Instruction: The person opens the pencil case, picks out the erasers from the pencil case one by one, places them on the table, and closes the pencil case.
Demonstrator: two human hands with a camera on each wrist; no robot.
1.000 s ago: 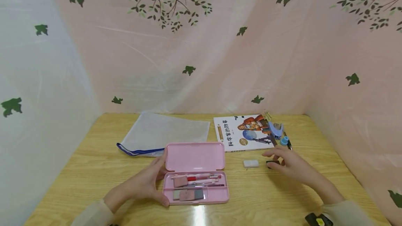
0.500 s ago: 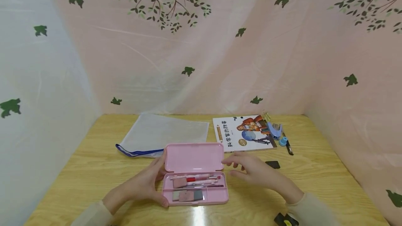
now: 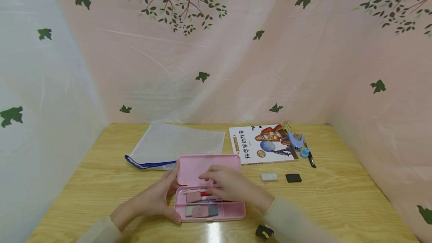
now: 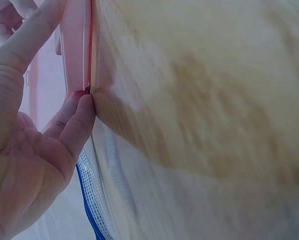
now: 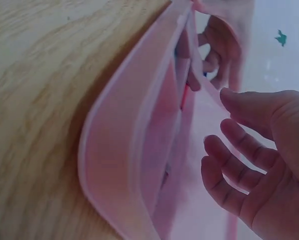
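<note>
One pink pencil case (image 3: 210, 186) lies open near the front middle of the wooden table (image 3: 337, 198), its lid propped up and leaning back. Inside I count a few pens in the upper tray, one with a red band, a pinkish eraser block at their left end, and three small flat blocks in the lower compartment, two pinkish and one grey. The case is glossy pale pink plastic with rounded corners. The left hand (image 3: 155, 198) holds its left end, thumb on the front corner and fingers up against the lid's edge. The right hand (image 3: 226, 185) hovers over the pen tray, fingers loosely spread and holding nothing that I can see. To the right lie one white eraser (image 3: 269, 177) and one black square piece (image 3: 293, 177), just beside each other. Behind are one mesh zip pouch (image 3: 175, 143) and one book (image 3: 261, 143), with a light blue stapler (image 3: 296, 140) at its right corner. Bare wood stretches right of the case to the table edge.
</note>
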